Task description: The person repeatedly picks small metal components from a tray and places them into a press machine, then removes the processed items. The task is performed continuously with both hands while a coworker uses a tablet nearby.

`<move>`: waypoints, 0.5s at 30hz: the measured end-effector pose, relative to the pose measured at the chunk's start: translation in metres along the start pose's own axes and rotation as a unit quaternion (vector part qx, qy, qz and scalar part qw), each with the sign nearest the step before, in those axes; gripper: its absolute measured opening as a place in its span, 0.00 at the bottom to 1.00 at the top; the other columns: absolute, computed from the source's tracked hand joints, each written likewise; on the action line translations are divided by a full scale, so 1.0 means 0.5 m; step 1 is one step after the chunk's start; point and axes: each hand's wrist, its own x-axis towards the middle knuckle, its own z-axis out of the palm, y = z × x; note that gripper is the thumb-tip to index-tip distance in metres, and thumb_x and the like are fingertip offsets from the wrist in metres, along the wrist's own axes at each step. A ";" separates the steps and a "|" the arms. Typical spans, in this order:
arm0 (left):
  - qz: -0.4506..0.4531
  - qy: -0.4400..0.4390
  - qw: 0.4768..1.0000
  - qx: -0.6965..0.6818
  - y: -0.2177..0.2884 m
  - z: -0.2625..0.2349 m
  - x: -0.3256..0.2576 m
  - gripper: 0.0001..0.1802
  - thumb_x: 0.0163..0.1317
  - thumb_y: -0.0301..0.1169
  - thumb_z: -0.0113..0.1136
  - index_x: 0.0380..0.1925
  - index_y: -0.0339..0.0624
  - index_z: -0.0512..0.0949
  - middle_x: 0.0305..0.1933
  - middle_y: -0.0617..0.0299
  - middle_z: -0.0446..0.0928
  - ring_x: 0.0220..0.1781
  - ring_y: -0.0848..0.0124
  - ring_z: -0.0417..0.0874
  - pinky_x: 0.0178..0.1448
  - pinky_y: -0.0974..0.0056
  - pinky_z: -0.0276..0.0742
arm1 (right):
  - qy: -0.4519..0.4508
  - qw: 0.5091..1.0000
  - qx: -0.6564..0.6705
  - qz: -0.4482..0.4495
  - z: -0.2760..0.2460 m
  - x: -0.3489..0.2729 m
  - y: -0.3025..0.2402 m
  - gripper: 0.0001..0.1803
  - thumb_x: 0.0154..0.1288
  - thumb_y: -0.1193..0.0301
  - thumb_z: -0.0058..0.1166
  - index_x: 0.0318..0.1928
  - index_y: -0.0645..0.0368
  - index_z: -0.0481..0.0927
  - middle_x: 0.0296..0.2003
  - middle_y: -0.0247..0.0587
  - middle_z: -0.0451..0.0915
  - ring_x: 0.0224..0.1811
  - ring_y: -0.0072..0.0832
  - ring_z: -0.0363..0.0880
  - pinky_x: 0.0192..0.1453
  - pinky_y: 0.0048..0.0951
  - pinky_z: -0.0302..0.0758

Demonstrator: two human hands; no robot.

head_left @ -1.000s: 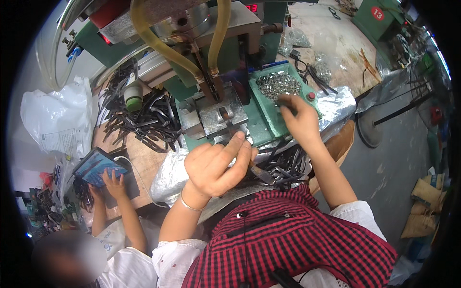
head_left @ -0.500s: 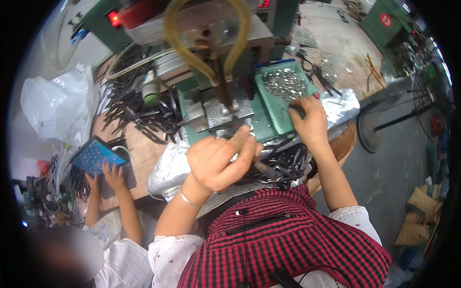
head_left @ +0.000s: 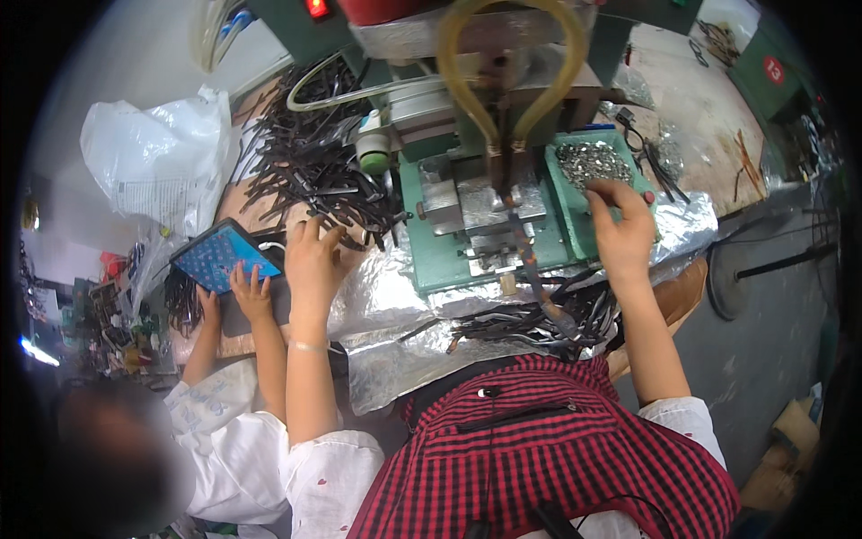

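My left hand [head_left: 314, 265] reaches beside a pile of dark strips [head_left: 310, 180] left of the machine, its fingers stretched and apart. No strip shows in its grasp. My right hand [head_left: 624, 232] is over the right side of a green tray [head_left: 582, 235] of small shiny metal pieces [head_left: 593, 164]. Its thumb and forefinger are drawn together at the pieces; whatever lies between them is too small to make out. One long dark strip [head_left: 528, 260] with brownish patches slants from under the machine head down toward me, across the metal fixture [head_left: 476, 202]. Neither hand touches it.
More dark strips [head_left: 575, 314] lie on foil [head_left: 382, 310] along the near edge. A yellowish hose [head_left: 449, 54] loops over the machine. At left, another person's hands [head_left: 247, 292] touch a blue-screened tablet [head_left: 220, 256], near a white plastic bag [head_left: 157, 157].
My left hand has moved from the fixture leftward to the strip pile, and its fingers have opened. The strip at the machine is now uncovered. My right hand stays at the tray; the view has shifted.
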 end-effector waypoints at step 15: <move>-0.312 0.162 0.703 -0.618 -0.015 0.081 0.090 0.19 0.73 0.27 0.62 0.62 0.35 0.75 0.36 0.62 0.85 0.31 0.79 0.78 0.33 0.75 0.67 | 0.110 0.993 -0.005 0.033 -0.082 -0.067 0.059 0.08 0.66 0.79 0.62 0.44 0.63 0.87 0.40 0.45 0.87 0.43 0.38 0.86 0.51 0.35 0.79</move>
